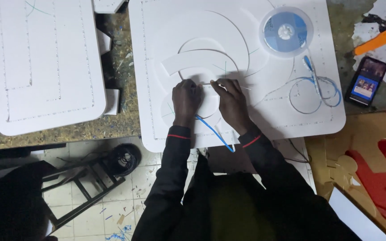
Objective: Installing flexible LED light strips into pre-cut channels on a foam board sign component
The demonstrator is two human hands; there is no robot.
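While hands press strip (207, 83), reel (286, 31) and phone (366, 81) flank.

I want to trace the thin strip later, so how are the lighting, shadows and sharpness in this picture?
Head view: the white board is brightly lit, almost washed out; the left hand and right hand look dark and cast a soft shadow rightwards; the thin strip between them is faint; the floor below is dim; edges curve slightly.

bench (112, 127): worn, paint-flecked | on it: 2 white boards (45, 62) (291, 111), phone (366, 81), orange knife (377, 42)
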